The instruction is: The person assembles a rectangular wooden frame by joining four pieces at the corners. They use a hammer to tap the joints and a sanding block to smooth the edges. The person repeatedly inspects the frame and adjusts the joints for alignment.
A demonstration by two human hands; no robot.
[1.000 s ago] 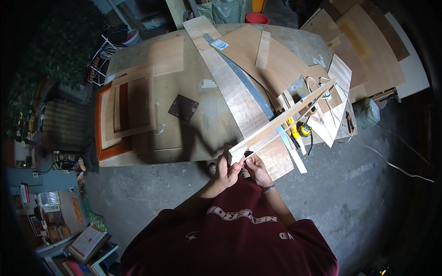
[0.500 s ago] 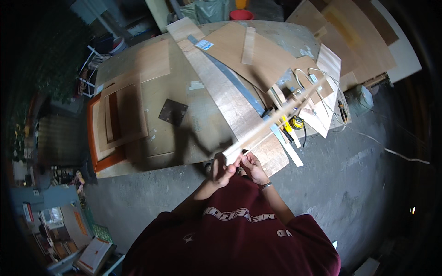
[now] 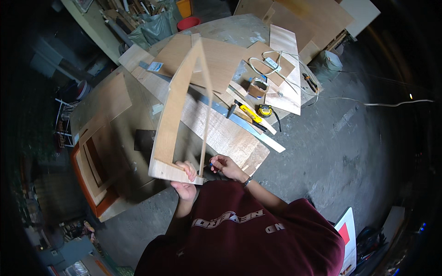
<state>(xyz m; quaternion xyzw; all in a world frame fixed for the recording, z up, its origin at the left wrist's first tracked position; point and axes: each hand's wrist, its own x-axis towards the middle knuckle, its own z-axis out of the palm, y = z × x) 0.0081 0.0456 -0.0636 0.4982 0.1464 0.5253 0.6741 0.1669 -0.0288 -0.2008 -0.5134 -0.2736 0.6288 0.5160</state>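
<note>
My left hand (image 3: 186, 187) grips the short lower edge of a thin wooden frame (image 3: 168, 124). The frame stands up over the table, with a wide board on one side and a slim strip on the other, and its far end is high. To the right of the strip, my right hand (image 3: 229, 168) is closed, its fingers pinched together. A small blue bit shows at its fingertips, too small to name. Beyond the hands lie a yellow utility knife (image 3: 249, 112), a hammer (image 3: 235, 108) and a yellow tape measure (image 3: 265, 110).
Plywood sheets (image 3: 221, 57) cover much of the worktable. At its left is an orange-edged frame (image 3: 105, 209). A white power strip (image 3: 272, 64) with looped cord, a small cardboard box (image 3: 258, 87) and pliers (image 3: 310, 83) sit toward the right. A red bucket (image 3: 189, 23) stands behind.
The wooden frame has swung from pointing right to pointing up and away, held in my left hand. My right hand has come off it. The whole view has turned too.
</note>
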